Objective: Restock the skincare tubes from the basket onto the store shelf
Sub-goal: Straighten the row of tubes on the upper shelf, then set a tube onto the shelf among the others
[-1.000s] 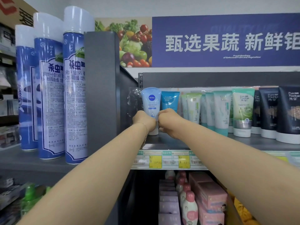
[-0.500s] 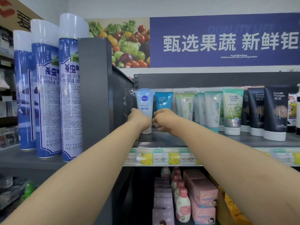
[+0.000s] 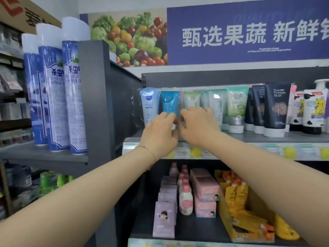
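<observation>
Both hands, left and right, pinch the teal tube's base, seating it on the shelf. Next, I judge: release without tipping it.

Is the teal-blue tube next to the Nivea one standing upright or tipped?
Upright: the teal-blue tube stands crimp-up beside the Nivea tube; both hands hide its cap.

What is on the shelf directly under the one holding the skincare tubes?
Pale purple boxes, pink-capped bottles, pink boxes and yellow-orange packets in a yellow tray. The right forearm covers that shelf's right end.
</observation>
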`<state>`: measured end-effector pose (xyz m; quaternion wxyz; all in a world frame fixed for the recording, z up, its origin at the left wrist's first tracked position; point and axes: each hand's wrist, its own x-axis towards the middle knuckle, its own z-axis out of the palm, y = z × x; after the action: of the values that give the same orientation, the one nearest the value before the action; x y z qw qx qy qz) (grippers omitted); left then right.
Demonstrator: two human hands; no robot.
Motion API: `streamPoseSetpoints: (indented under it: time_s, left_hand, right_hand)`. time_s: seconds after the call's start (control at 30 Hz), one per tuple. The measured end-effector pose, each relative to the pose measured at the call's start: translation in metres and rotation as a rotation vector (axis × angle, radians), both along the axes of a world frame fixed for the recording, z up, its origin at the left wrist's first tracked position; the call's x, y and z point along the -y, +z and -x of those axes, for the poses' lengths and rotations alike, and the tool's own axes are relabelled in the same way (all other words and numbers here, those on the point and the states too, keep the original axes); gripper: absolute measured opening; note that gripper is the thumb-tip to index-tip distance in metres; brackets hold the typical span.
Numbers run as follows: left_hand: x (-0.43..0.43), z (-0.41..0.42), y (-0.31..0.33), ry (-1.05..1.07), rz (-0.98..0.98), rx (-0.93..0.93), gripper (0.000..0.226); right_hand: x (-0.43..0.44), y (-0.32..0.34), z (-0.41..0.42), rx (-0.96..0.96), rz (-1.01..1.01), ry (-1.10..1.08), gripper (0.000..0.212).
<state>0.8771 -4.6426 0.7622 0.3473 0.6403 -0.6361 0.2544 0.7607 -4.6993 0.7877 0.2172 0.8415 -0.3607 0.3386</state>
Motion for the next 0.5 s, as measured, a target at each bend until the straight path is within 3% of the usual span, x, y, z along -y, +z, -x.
streamPoseSetpoints:
  time_s: [0.23, 0.5]
  left_hand:
    - [-0.021, 0.052, -0.033, -0.164, 0.093, 0.008, 0.027]
    - [-0.040, 0.096, -0.095, -0.107, 0.044, 0.066, 0.013]
  right_hand:
    - [-0.013, -0.038, 0.062, 0.035, 0.194, 0.101, 0.019]
    - [-0.028, -0.106, 0.117, 0.004, 0.061, 0.241, 0.020]
